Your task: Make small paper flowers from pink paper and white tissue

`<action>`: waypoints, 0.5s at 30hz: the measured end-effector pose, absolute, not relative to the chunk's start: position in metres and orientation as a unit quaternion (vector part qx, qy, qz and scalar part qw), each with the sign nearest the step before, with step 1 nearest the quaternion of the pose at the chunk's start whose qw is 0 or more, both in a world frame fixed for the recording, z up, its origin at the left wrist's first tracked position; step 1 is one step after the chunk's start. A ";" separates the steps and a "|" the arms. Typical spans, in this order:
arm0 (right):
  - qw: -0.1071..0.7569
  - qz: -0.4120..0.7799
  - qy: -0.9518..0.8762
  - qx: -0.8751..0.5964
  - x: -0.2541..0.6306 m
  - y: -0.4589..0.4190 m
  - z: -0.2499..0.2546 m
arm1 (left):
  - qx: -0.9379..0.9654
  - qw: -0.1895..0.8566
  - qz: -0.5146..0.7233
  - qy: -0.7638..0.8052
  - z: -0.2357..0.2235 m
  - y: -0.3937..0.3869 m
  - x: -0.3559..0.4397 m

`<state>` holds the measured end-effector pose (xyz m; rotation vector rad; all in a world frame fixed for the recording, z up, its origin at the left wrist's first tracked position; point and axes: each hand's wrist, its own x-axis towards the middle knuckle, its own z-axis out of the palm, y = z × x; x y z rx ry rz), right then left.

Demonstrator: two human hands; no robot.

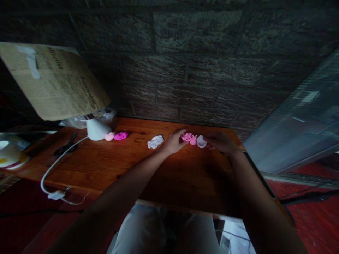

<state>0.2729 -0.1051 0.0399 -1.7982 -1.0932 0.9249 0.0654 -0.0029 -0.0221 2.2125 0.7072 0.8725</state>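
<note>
My left hand (175,141) has its thumb and index finger curved around the left side of a crumpled pink lump (189,138) that looks like modelling clay. Between the fingertips of my right hand (221,142) is a thin, pale, roundish piece (201,141), just right of the pink lump. Whether the pale piece touches the lump, I cannot tell. Left of my left hand, a rough white clay-like lump (155,141) lies on the wooden table (169,169). Farther left sit a bright magenta lump (121,136) and a light pink lump (109,136).
A lamp with a white base (96,129) and paper shade (58,84) stands at the left, its white cord (54,165) hanging over the front edge. Dark scissors (67,146) and a white cup (8,154) are nearby. A brick wall (185,70) rises behind.
</note>
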 end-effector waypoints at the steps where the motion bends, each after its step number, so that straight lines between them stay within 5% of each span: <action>1: 0.411 0.369 -0.435 -0.711 0.272 -0.105 0.040 | 0.843 0.323 0.333 0.271 -0.022 -0.003 0.065; 15: 0.411 0.259 -0.427 -0.763 0.278 -0.099 0.031 | 0.843 0.310 0.343 0.275 -0.026 -0.001 0.065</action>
